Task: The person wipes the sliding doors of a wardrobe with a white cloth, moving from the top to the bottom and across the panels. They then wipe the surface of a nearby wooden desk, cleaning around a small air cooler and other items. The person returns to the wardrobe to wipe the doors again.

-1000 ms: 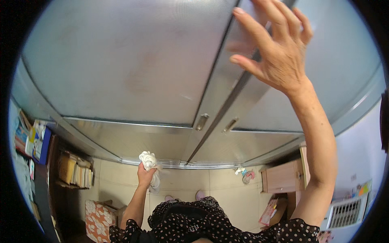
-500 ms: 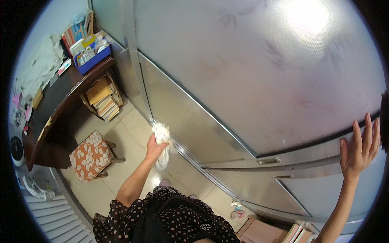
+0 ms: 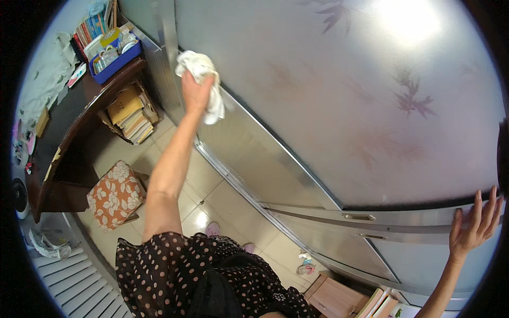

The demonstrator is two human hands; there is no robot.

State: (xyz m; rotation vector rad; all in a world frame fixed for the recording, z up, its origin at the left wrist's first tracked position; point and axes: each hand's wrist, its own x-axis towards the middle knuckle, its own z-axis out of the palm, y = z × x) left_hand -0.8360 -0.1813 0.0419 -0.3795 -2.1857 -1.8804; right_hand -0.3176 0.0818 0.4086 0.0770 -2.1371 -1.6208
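My left hand [image 3: 198, 93] is closed on a white cloth [image 3: 214, 107], which bunches out above and below the fingers. The cloth lies against the metal frame of a sliding door, beside the corner of its frosted panel [image 3: 297, 106] with a faint leaf pattern. Far to the right, my right hand [image 3: 473, 225] rests with fingers spread against the door's metal frame [image 3: 424, 213]. Nothing shows in that hand. A recessed handle [image 3: 359, 217] sits in the frame between my two hands.
On the left stands a dark desk [image 3: 74, 119] with a blue basket [image 3: 115, 64] on it and a box of papers [image 3: 132, 119] beneath. A flowered stool [image 3: 115, 196] stands before it. The door track [image 3: 228, 175] crosses the tiled floor. A wooden cabinet [image 3: 336, 297] is at lower right.
My left hand has moved up with the cloth, from near the floor track to the door frame beside the frosted panel. My right hand stays spread on the frame, lower in the picture.
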